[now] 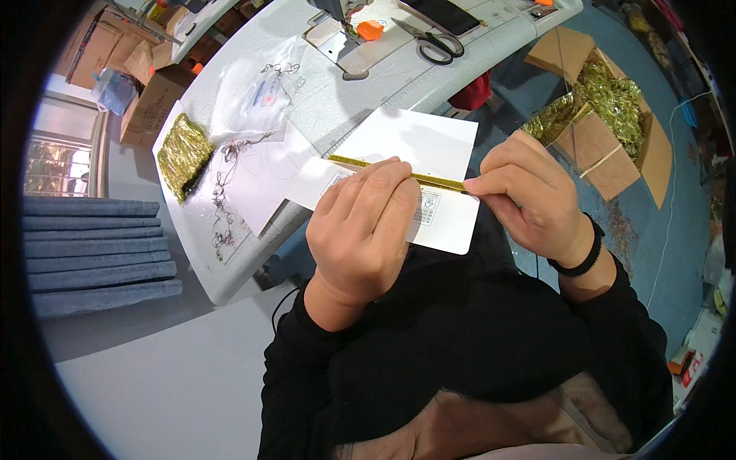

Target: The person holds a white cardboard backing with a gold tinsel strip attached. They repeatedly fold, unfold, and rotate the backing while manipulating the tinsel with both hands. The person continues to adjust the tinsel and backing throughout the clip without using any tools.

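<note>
A white card (418, 146) with small printed panels is held in front of me at the table's near edge. Across it runs a narrow gold strip (437, 182). My left hand (364, 222) lies over the card, its fingers closed together and pressing on the strip and card. With thumb and forefinger, my right hand (529, 192) pinches the strip's right end at the card's edge; a black band circles that wrist. Part of the strip and card is hidden under my left fingers.
The white table (307, 123) carries a crumpled gold foil bundle (184, 157), a clear plastic bag (257, 96), loose dark threads (222, 192), black scissors (438, 47), a dark phone (441, 14) and a sewing machine (337, 9). An open cardboard box (652, 157) of gold foil material stands right.
</note>
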A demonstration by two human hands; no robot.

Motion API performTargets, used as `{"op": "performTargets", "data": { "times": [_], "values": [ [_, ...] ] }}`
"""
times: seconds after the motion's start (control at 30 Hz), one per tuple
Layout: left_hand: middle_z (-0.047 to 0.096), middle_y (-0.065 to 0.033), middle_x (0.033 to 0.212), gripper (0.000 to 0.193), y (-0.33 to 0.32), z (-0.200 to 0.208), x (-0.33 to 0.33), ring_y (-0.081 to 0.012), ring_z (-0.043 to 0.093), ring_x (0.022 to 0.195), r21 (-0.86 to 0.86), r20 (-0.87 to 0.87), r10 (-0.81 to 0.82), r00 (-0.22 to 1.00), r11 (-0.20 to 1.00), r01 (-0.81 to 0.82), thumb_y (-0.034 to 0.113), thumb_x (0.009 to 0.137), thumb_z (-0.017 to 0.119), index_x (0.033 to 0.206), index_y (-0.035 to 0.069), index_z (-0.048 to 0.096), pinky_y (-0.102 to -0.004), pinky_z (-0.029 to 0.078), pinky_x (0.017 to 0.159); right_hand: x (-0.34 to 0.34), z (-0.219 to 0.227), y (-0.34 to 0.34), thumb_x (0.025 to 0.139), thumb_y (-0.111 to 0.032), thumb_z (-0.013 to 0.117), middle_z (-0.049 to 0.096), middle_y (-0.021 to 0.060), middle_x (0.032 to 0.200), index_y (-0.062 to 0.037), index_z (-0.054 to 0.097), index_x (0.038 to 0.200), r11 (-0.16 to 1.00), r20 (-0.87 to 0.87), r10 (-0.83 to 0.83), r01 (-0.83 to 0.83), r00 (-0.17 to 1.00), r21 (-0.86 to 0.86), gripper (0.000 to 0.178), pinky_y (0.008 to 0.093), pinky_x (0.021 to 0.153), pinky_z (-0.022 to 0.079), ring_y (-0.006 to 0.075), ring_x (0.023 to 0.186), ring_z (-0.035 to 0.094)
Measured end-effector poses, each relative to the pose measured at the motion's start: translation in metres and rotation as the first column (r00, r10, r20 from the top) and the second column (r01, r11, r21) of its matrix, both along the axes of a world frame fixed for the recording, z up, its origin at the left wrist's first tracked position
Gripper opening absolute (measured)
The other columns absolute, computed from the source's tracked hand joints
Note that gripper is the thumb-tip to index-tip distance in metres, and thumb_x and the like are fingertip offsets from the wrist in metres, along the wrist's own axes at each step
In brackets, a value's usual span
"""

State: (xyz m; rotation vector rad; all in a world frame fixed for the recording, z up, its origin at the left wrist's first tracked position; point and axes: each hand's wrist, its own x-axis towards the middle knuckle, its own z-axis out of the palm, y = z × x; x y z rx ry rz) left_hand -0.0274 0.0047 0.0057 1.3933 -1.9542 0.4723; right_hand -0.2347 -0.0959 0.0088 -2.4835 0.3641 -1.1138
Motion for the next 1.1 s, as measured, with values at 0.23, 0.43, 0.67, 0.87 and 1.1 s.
{"op": "performTargets", "data": {
  "times": [0.23, 0.43, 0.67, 0.87, 1.1],
  "values": [
    [0.073, -0.0119, 0.097, 0.018, 0.001, 0.002, -0.002, -0.0264, 0.074, 0.088, 0.029, -0.011, -0.004, 1.000, 1.000, 0.005, 0.010, 0.077, 0.071, 0.091, -0.002, 0.073, -0.0344, 0.058, 0.078, -0.002, -0.002, 0.001, 0.068, 0.010, 0.082, 0.062, 0.0079, 0.088, -0.0031, 0.071, 0.094, 1.000, 0.011, -0.009, 0.010, 1.000, -0.029, 0.031, 0.0322, 0.062, 0.044, 0.0227, 0.074, 0.057],
    [0.072, -0.0118, 0.094, 0.016, 0.000, 0.001, -0.003, -0.0265, 0.073, 0.086, -0.004, -0.049, -0.043, 0.998, 0.999, 0.043, 0.009, 0.078, 0.071, 0.090, -0.002, 0.072, -0.0332, 0.058, 0.075, -0.006, -0.007, 0.002, 0.067, 0.005, 0.086, 0.063, 0.0070, 0.089, -0.0037, 0.073, 0.098, 0.991, 0.031, -0.014, 0.018, 0.999, -0.129, 0.034, 0.0323, 0.060, 0.044, 0.0228, 0.073, 0.059],
    [0.073, -0.0130, 0.093, 0.015, 0.001, -0.001, -0.004, -0.0272, 0.074, 0.085, -0.044, -0.098, -0.087, 0.991, 0.996, 0.083, 0.007, 0.079, 0.071, 0.091, -0.002, 0.071, -0.0326, 0.058, 0.072, -0.010, -0.011, 0.000, 0.073, -0.002, 0.083, 0.069, 0.0094, 0.092, -0.0016, 0.073, 0.100, 0.978, 0.057, 0.021, -0.009, 0.998, -0.209, 0.029, 0.0311, 0.061, 0.048, 0.0216, 0.074, 0.062],
    [0.074, -0.0129, 0.091, 0.022, 0.001, -0.005, -0.005, -0.0272, 0.075, 0.086, -0.084, -0.141, -0.059, 0.988, 0.995, 0.047, 0.005, 0.081, 0.072, 0.102, -0.001, 0.071, -0.0330, 0.058, 0.072, -0.011, -0.011, 0.001, 0.073, 0.002, 0.082, 0.068, 0.0098, 0.095, -0.0031, 0.072, 0.102, 0.975, 0.077, -0.024, 0.040, 0.997, -0.220, 0.031, 0.0320, 0.062, 0.048, 0.0224, 0.076, 0.062],
    [0.074, -0.0128, 0.091, 0.035, 0.000, -0.004, 0.015, -0.0276, 0.073, 0.082, -0.048, -0.146, 0.010, 0.989, 0.999, -0.017, 0.000, 0.076, 0.077, 0.110, 0.001, 0.073, -0.0353, 0.056, 0.074, -0.021, -0.007, -0.007, 0.075, 0.004, 0.079, 0.067, 0.0122, 0.100, -0.0038, 0.070, 0.101, 0.991, 0.131, -0.132, 0.135, 0.983, -0.014, 0.029, 0.0323, 0.073, 0.049, 0.0241, 0.084, 0.063]
  ]
}}
